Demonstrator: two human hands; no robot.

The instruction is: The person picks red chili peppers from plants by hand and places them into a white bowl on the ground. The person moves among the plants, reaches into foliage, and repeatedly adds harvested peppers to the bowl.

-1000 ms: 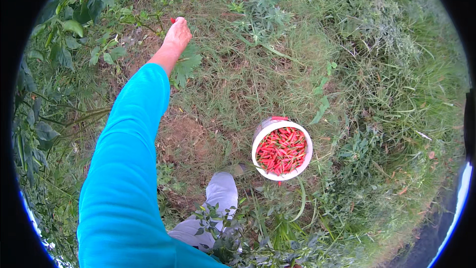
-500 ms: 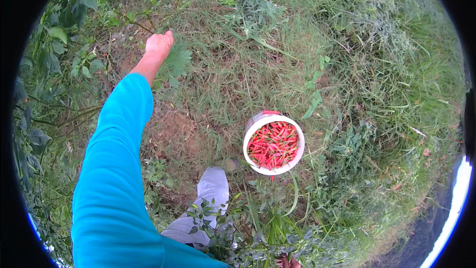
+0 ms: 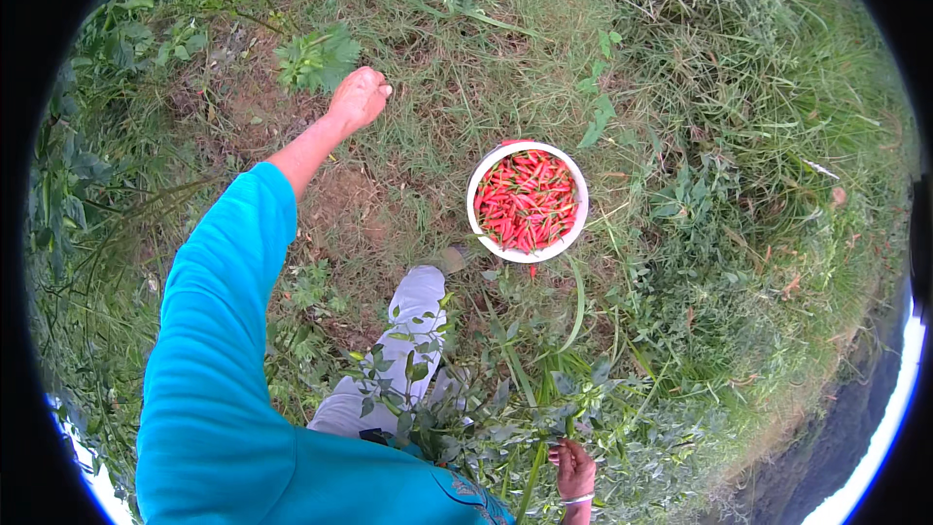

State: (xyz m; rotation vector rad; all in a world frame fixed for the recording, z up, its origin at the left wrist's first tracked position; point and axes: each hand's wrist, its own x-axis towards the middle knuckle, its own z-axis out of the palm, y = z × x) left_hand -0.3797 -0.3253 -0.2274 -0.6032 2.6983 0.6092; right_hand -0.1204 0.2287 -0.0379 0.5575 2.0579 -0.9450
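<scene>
My left hand is closed out over the grass, above and left of a white bucket heaped with red chili peppers; what it holds, if anything, is hidden. My right hand is at the lower right, fingers curled on a leafy chili plant; exactly what they grip is too small to make out. The plant partly covers my grey-trousered leg.
Taller chili plants with green pods crowd the left edge. A broad-leaved weed grows beyond my left hand. Thick grass and weeds cover the right side, curving toward a dark slope at the lower right rim.
My left hand has come rightward toward the bucket; the red pepper in it earlier no longer shows. My right hand has come further into view. The bucket sits higher in the picture.
</scene>
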